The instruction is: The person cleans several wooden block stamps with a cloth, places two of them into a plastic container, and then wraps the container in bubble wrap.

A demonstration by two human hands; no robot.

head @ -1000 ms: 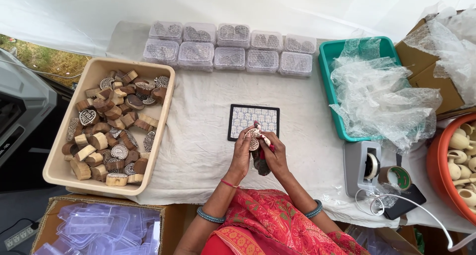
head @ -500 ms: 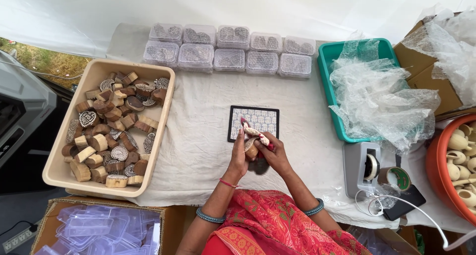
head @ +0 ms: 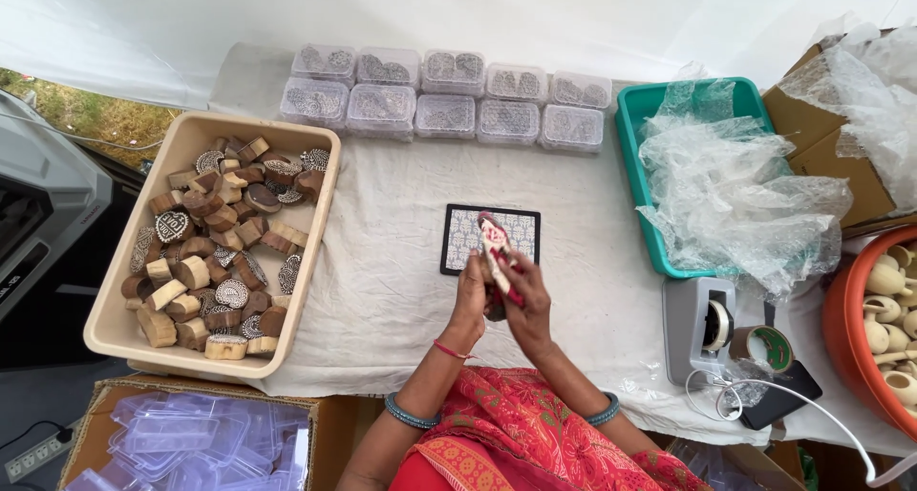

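Note:
My left hand [head: 470, 298] and my right hand [head: 527, 308] are pressed together around a narrow red and white object [head: 495, 245], holding it upright. Its top end sticks out above my fingers, in front of a small patterned tile with a black border [head: 462, 239]. The tile lies flat on the white cloth [head: 382, 271] just beyond my hands. What kind of object I hold is too small to tell; a dark part of it shows below my palms.
A beige tray [head: 239, 121] full of carved wooden stamp blocks [head: 210, 252] sits left. Clear lidded boxes [head: 444, 99] line the back. A teal bin [head: 638, 118] with bubble wrap [head: 735, 195], a tape dispenser [head: 702, 324], an orange tub of clay pots [head: 845, 329] stand right. Plastic lids fill a carton [head: 191, 443].
Both hands stayed at the tile's near edge. The held object has been turned and raised, so its red and white end now stands up over the tile.

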